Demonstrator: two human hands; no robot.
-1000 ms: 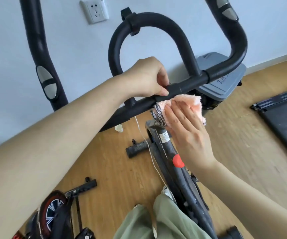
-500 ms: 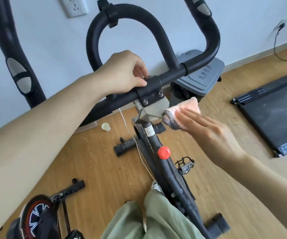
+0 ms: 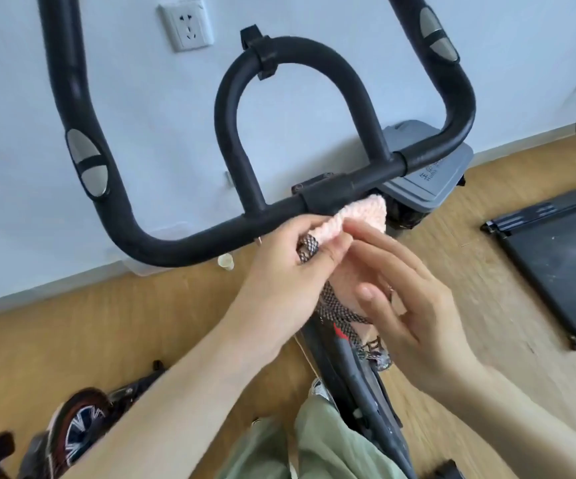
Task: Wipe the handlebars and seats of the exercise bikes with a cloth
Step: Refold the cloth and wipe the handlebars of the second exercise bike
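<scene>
The black foam handlebars (image 3: 183, 247) of an exercise bike fill the upper view, with a central loop (image 3: 290, 46) and grey sensor pads on both side bars. A pink cloth (image 3: 366, 212) with a black-and-white checked edge sits just below the bar's centre clamp. My left hand (image 3: 279, 281) pinches the cloth's checked edge between thumb and fingers. My right hand (image 3: 414, 305) lies against the cloth from the right, fingers loosely spread over it. The bike's frame post is mostly hidden behind both hands. No seat is in view.
A grey stepper machine (image 3: 428, 181) stands behind the bike against the wall. A black treadmill deck (image 3: 556, 257) lies on the wooden floor at right. A scooter wheel (image 3: 76, 433) is at bottom left. A wall socket (image 3: 186, 24) is above.
My left hand has let go of the handlebar and come down to take hold of the cloth. My right hand with the cloth has moved back under the centre clamp.
</scene>
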